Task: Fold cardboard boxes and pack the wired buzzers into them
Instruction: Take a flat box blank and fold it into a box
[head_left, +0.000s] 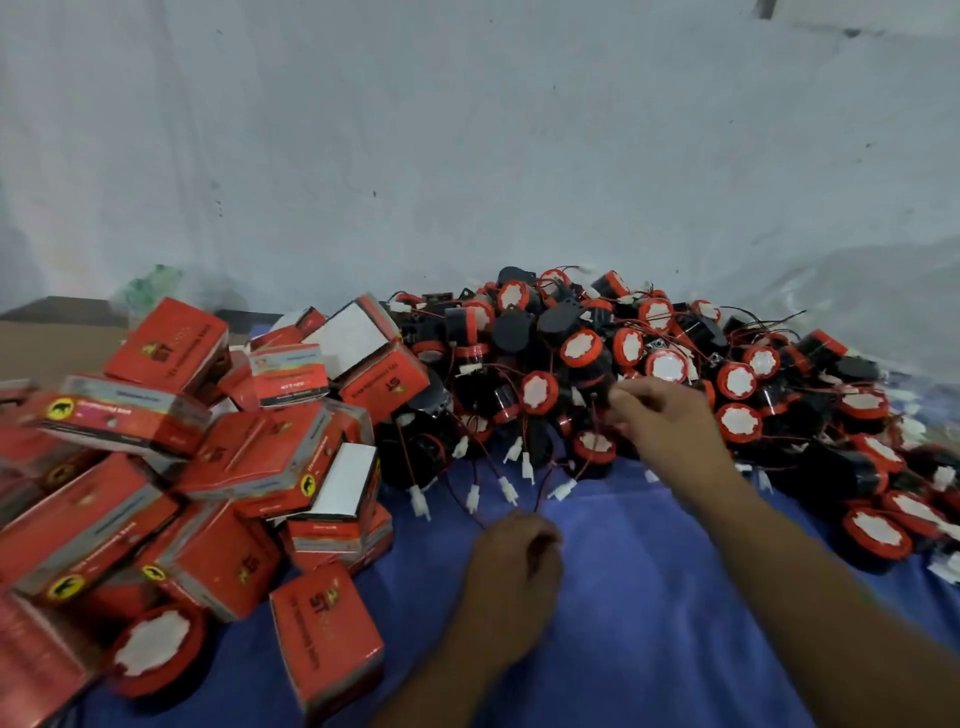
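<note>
A big heap of black wired buzzers (660, 364) with red-rimmed white faces lies on the blue cloth (649, 597), centre to right. Their thin wires with white connectors (506, 491) trail toward me. My right hand (670, 426) reaches into the front of the heap, fingertips pinched together on a thin wire. My left hand (514, 566) is curled just below the connectors, and thin wires run into its fist. Folded red cardboard boxes (208, 467) are piled at the left. One closed box (327, 644) stands nearest me. A single buzzer (156, 649) lies face up at lower left.
A pale sheet-covered wall (467, 156) rises behind the piles. A brown carton edge (47, 332) shows at the far left. Clear plastic wrap (883, 291) lies at the back right. Bare blue cloth stretches between the boxes and my arms.
</note>
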